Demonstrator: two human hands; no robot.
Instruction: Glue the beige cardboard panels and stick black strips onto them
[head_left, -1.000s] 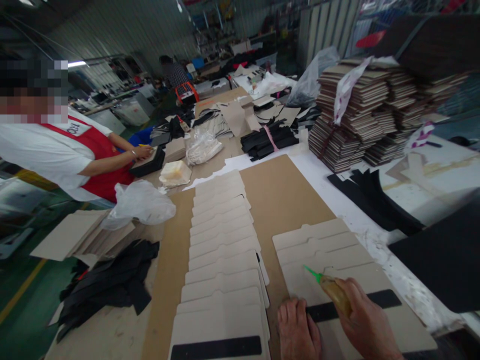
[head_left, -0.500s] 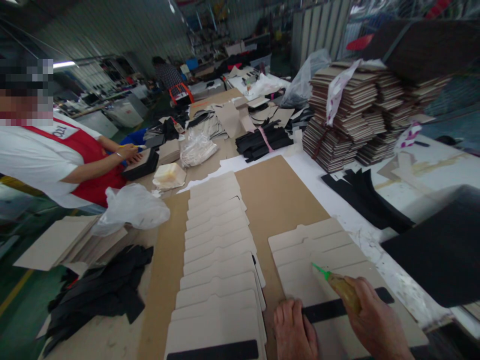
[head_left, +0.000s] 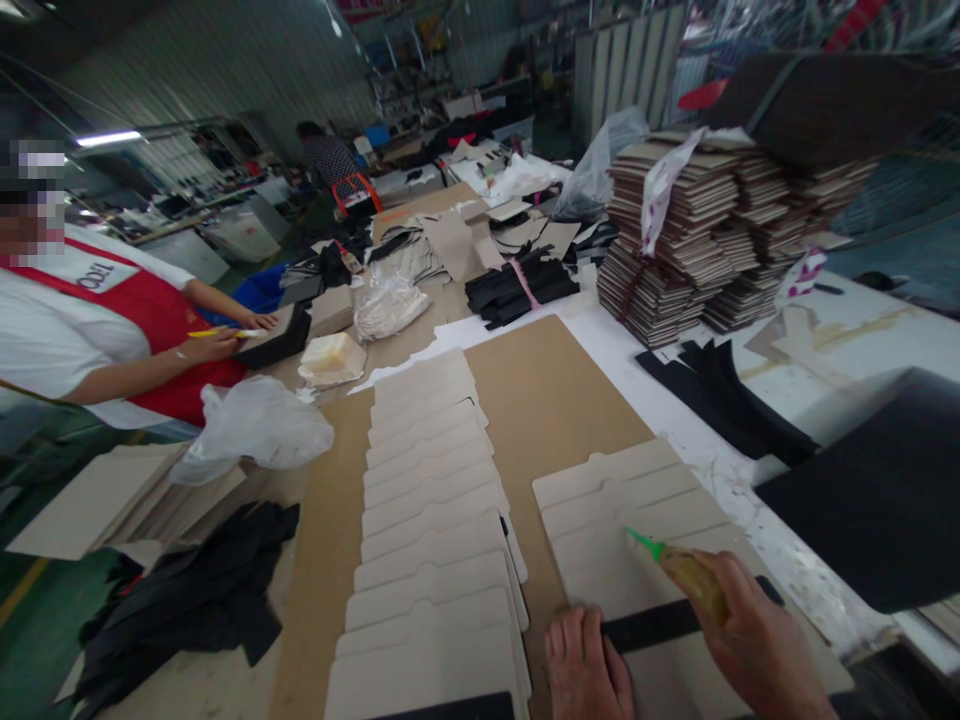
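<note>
My right hand (head_left: 757, 640) is closed round a yellowish squeeze bottle (head_left: 697, 580) with a green pointed nozzle. Its tip points left, over the overlapping beige boards (head_left: 600, 520), and I cannot tell whether it touches them. A black strip (head_left: 652, 627) lies across the nearest of these boards, partly hidden behind my right hand. At the strip's left end, my left hand (head_left: 585, 665) rests on the board's edge with its fingers laid down and its thumb beside the strip. To the left runs a long row of overlapping beige boards (head_left: 431, 520).
A large brown board (head_left: 555, 390) lies under the rows. Tall tied board stacks (head_left: 675, 240) stand at the back right, near black sheets (head_left: 877, 490). Black strips (head_left: 187, 590) and a plastic bag (head_left: 255, 425) lie left. A co-worker in a red apron (head_left: 150, 320) works across the table.
The view has shifted slightly. My hands and the bottle keep nearly the same place over the boards. The co-worker's hand with a yellow-handled tool has moved left and down.
</note>
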